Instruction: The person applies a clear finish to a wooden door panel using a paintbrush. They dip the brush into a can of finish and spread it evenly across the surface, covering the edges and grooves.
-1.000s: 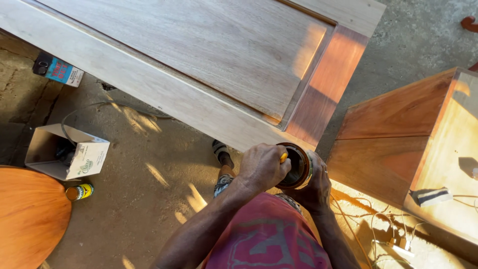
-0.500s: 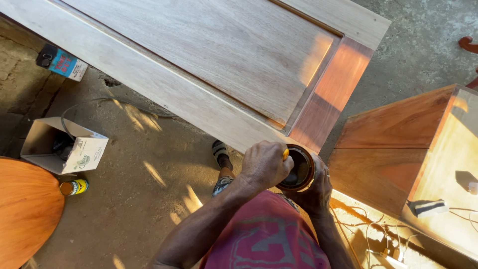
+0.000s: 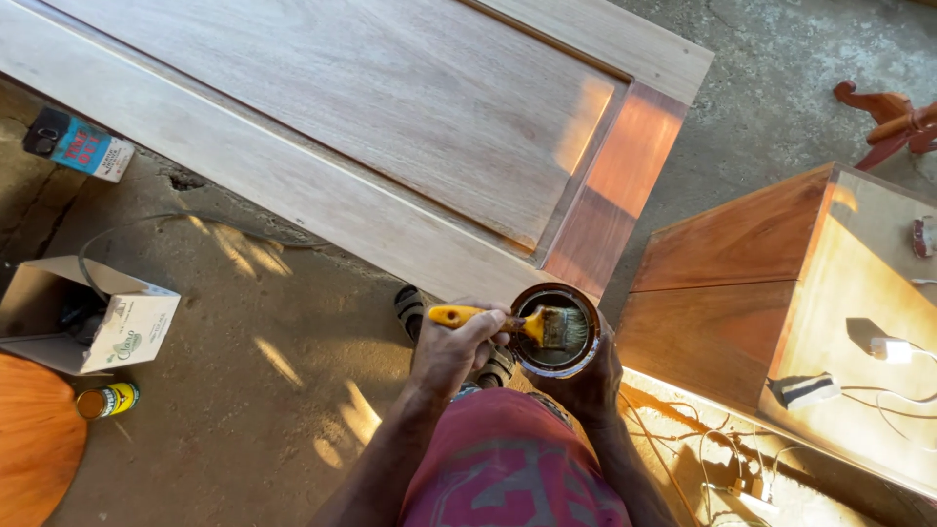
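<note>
Looking straight down here: the left hand (image 3: 459, 351) has its fingers wrapped tight around the yellow handle of a paintbrush (image 3: 508, 320), and the bristles sit right over the open mouth of a round tin (image 3: 556, 332), touching or just above the dark liquid inside; hard to call which. The right hand (image 3: 586, 383) cups that tin from below, fingers curled around its wall, holding it just in front of the person's red shirt (image 3: 512, 473).

Directly beyond the tin lies the big wooden door panel (image 3: 390, 117), pale and bare across most of its face, with one end strip (image 3: 615, 190) already showing a warm reddish-brown tone. The tin hovers close to that darker end, near the panel's lower edge.

Off to the right stands a wooden cabinet (image 3: 742, 283), stained the same reddish-brown, with a small white plug and cords (image 3: 883, 349) lying on its lighter top. Down on the concrete floor (image 3: 254, 390), a sandalled foot (image 3: 410, 310) peeks out beside the left wrist. Further left sits an open cardboard box (image 3: 88, 317), a small yellow can (image 3: 107, 400) lying on its side just below it, and the curved edge of an orange-brown round board (image 3: 34, 449) in the corner. A flat dark packet (image 3: 76, 144) lies by the panel's left end.
</note>
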